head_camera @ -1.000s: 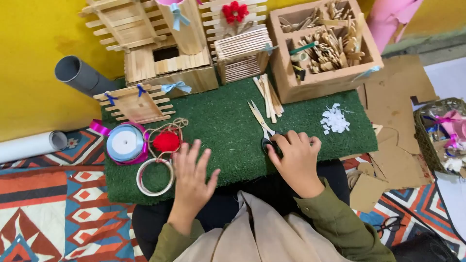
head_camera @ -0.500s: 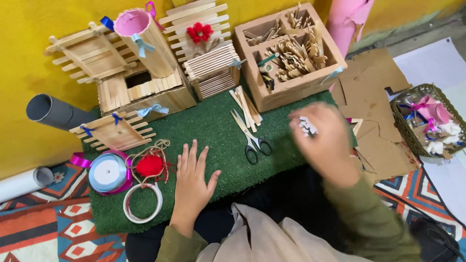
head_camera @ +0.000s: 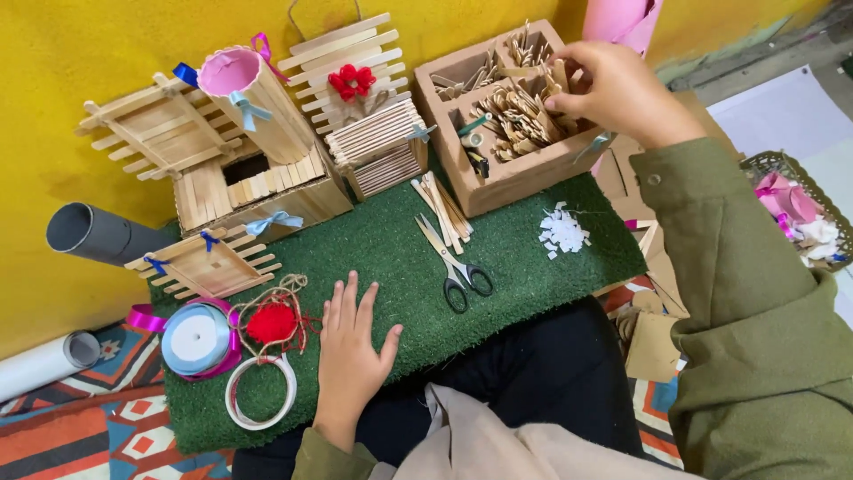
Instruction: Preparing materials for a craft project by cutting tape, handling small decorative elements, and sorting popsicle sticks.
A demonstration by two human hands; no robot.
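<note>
Pinching with its fingertips, the right hand (head_camera: 622, 89) reaches into the wooden box (head_camera: 515, 173) of sticks (head_camera: 520, 116) at 1 o'clock. At 7 o'clock the left hand (head_camera: 351, 351) lies flat and open on the green mat (head_camera: 373, 249), with scissors (head_camera: 455, 267) just beside.

Scissors (head_camera: 458, 267) lie on the green turf mat (head_camera: 373, 258) beside white paper scraps (head_camera: 563, 233) and a ribbon spool (head_camera: 195, 338).

Bright, even light, soft shadows, sharp focus, slight bending at the edges
</note>
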